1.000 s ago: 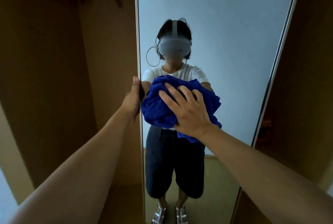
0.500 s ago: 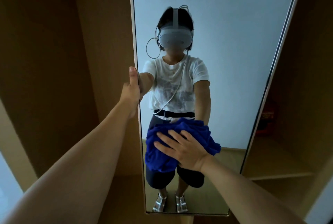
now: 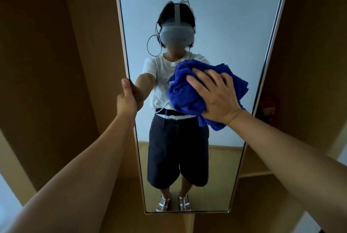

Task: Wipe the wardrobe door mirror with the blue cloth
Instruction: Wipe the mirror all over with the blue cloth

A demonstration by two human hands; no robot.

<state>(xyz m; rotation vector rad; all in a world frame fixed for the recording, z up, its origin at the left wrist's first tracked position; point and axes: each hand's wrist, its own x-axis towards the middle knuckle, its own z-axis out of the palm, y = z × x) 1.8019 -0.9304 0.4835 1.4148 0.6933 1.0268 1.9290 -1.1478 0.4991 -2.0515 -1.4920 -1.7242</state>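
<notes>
the right hand (image 3: 216, 97) lies flat, fingers spread, pressing the bunched blue cloth (image 3: 189, 92) against the mirror (image 3: 216, 7), likely so the whole palm drives the wipe. the left hand (image 3: 127, 99) grips the wardrobe door (image 3: 123, 48) by its edge, thumb up (probably to steady it against the push). beyond both hands, brown wardrobe panels (image 3: 47, 63) flank the glass.
</notes>
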